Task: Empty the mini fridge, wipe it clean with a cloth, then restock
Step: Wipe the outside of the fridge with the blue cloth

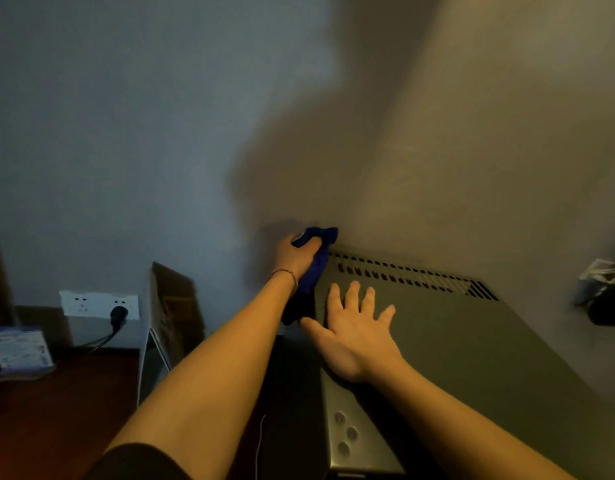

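I look down on the grey top of the mini fridge [472, 348], which stands against the wall with a row of vent slots along its back edge. My left hand [294, 256] grips a dark blue cloth [314, 268] at the fridge's back left corner, and the cloth hangs down the left side. My right hand [359, 327] lies flat on the fridge top with its fingers spread. The fridge's inside and door are hidden from here.
A brown cardboard box [172, 306] stands left of the fridge on a dark wooden surface [56, 427]. A wall socket with a black plug [118, 315] sits behind it. A blue-white card holder [18, 351] is far left. A dark object with white parts [604, 292] hangs at right.
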The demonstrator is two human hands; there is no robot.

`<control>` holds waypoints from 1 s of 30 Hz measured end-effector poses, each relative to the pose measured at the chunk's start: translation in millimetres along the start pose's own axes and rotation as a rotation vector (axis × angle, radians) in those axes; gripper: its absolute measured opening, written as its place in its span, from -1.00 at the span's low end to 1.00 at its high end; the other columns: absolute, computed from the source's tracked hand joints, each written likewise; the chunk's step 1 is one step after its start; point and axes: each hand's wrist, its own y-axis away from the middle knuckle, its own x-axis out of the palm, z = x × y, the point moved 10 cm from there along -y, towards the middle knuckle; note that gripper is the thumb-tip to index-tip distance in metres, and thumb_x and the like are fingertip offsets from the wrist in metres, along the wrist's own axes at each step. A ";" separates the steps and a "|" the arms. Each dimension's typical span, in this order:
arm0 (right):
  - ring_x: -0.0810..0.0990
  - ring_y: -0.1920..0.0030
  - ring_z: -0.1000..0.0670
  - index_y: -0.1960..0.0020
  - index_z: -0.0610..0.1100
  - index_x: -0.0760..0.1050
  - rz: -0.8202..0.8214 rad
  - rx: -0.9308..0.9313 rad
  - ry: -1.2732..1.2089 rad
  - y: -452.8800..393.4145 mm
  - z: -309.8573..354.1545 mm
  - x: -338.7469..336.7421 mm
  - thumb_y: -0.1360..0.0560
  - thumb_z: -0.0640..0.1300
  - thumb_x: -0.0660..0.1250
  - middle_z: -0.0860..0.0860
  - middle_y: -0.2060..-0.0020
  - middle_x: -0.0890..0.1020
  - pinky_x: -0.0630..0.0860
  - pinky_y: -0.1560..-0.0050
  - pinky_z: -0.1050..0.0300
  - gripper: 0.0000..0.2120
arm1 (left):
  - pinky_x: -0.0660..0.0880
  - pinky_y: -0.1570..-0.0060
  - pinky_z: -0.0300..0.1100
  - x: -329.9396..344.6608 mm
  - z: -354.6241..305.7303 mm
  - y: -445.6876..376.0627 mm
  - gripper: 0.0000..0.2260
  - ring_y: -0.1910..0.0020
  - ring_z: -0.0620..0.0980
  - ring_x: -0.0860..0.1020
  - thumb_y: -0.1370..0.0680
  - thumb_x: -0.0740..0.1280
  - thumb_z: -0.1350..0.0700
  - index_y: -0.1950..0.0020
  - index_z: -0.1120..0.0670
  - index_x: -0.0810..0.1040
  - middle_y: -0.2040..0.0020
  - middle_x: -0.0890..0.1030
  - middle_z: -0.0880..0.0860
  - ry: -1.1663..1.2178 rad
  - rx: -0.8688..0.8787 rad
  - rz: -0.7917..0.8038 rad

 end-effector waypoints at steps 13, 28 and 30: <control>-0.23 -0.60 -0.27 -0.65 -0.04 -0.16 -0.011 0.034 -0.058 3.8 0.3 -4.5 -0.60 0.39 -0.24 -0.17 -0.63 -0.15 -0.24 -0.50 -0.41 -0.23 | 0.42 0.24 -0.13 -24.5 45.4 70.6 -0.78 0.30 0.01 0.52 -0.54 0.39 0.03 0.28 0.03 0.49 0.31 0.56 0.02 0.206 -0.077 -0.119; -0.18 -0.61 -0.26 -0.66 -0.04 -0.13 -0.023 0.060 -0.041 6.0 1.8 -5.2 -0.66 0.29 -0.09 -0.16 -0.63 -0.12 -0.19 -0.51 -0.40 -0.31 | 0.40 0.05 -0.18 -46.8 66.0 215.6 -0.74 0.23 -0.32 0.47 -0.52 0.42 -0.08 0.31 -0.18 0.41 0.24 0.49 -0.24 0.188 -0.098 -0.189; -0.18 -0.61 -0.27 -0.66 -0.04 -0.13 -0.023 0.056 -0.039 4.8 1.9 -5.6 -0.66 0.27 -0.08 -0.16 -0.63 -0.12 -0.19 -0.51 -0.41 -0.32 | 0.43 0.11 -0.21 -49.4 59.6 230.3 -0.75 0.25 -0.39 0.49 -0.53 0.40 -0.15 0.30 -0.16 0.43 0.26 0.51 -0.21 0.208 -0.046 -0.194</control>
